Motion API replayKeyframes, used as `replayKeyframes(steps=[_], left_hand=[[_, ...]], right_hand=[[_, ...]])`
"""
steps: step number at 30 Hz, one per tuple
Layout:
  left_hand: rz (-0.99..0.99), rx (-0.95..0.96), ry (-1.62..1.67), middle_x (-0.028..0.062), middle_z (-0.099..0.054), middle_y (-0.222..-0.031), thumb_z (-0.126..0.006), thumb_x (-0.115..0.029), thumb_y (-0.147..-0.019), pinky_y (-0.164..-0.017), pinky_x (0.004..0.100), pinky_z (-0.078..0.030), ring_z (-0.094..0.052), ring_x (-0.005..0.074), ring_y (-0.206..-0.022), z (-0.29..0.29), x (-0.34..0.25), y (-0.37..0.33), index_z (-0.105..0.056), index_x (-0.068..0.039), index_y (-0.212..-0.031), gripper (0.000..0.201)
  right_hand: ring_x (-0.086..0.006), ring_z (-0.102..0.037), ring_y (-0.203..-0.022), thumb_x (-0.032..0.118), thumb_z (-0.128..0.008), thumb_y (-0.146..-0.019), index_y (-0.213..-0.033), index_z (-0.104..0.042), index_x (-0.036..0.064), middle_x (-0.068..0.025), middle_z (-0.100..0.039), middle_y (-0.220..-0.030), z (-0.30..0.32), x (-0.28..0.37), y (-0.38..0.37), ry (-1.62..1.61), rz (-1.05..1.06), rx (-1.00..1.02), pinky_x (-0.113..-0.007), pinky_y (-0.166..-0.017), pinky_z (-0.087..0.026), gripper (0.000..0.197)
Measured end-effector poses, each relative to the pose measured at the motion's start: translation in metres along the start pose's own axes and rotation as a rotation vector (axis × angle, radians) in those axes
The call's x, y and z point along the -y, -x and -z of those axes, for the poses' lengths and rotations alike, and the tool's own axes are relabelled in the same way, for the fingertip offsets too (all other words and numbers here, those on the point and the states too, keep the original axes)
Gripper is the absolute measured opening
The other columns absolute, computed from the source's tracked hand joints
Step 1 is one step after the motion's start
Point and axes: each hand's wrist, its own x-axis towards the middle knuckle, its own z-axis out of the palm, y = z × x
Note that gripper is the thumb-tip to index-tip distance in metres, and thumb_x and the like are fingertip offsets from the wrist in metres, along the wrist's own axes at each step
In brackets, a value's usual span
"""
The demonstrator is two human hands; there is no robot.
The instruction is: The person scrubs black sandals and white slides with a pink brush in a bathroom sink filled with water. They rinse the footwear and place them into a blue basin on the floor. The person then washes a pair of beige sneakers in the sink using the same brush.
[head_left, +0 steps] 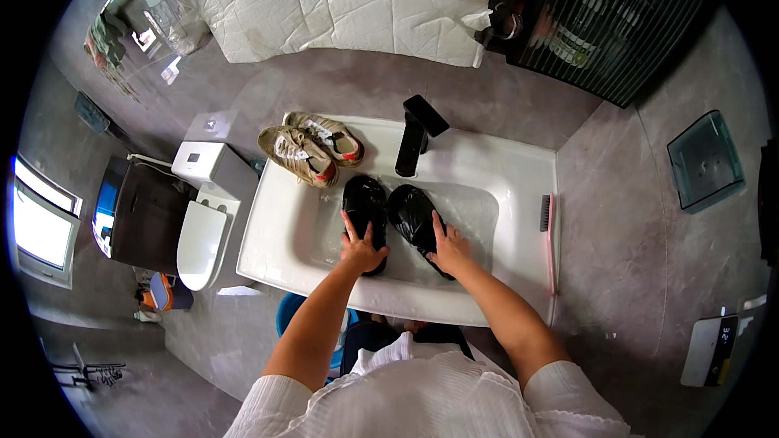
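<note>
Two wet black slippers lie side by side in the shallow water of the white sink basin (526,195). My left hand (361,249) rests on the near part of the left slipper (365,199), its fingers spread over the surface. On the right slipper (412,211), which slants toward the lower right, my right hand (451,248) lies with its fingers apart along the right side. Both palms' undersides are hidden. A black faucet (412,146) stands behind the slippers at the basin's back edge.
A pair of beige sneakers (296,154) sits on the sink's back left corner. A pink-handled brush (550,243) lies along the right rim. Under the front edge is a blue basin (290,308). A toilet (203,235) stands at the left, and a dark ribbed cabinet (617,24) at the back right.
</note>
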Motion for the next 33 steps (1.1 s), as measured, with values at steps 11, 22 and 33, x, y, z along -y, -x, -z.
replayKeyframes(steps=[11, 22, 33], left_hand=[[-0.090, -0.250, 0.255, 0.0178, 0.024, -0.156, -0.071, -0.050, -0.075, -0.099, 0.0543, -0.042, -0.024, 0.0490, -0.136, -0.006, 0.005, 0.007, -0.032, -0.011, -0.148, 0.091], [-0.618, -0.497, 0.444, 0.0395, -0.004, -0.150, -0.077, -0.035, -0.075, -0.113, 0.0513, -0.023, -0.017, 0.0544, -0.138, -0.034, -0.056, 0.026, -0.025, 0.009, -0.143, 0.096], [0.116, 0.259, 1.186, 0.0223, -0.041, -0.141, -0.073, -0.026, -0.079, -0.101, 0.0429, -0.042, -0.047, 0.0390, -0.124, -0.094, -0.084, -0.027, -0.012, -0.010, -0.151, 0.096]], right_hand=[[-0.0414, -0.056, -0.110, 0.021, -0.077, -0.077, -0.154, 0.002, 0.0258, -0.0228, -0.052, -0.126, 0.012, -0.023, 0.010, -0.366, 0.086, -0.195, -0.047, -0.093, -0.047, 0.111], [-0.0235, -0.066, -0.087, 0.018, -0.068, -0.085, -0.123, -0.060, 0.0050, -0.0142, -0.069, -0.096, 0.031, -0.057, 0.022, -0.858, -0.206, -0.135, -0.034, -0.080, -0.051, 0.041], [-0.0358, -0.051, -0.112, 0.010, -0.066, -0.080, -0.131, -0.052, 0.0079, -0.0171, -0.051, -0.124, 0.067, -0.159, 0.095, -0.043, -0.492, -0.681, -0.044, -0.093, -0.045, 0.052]])
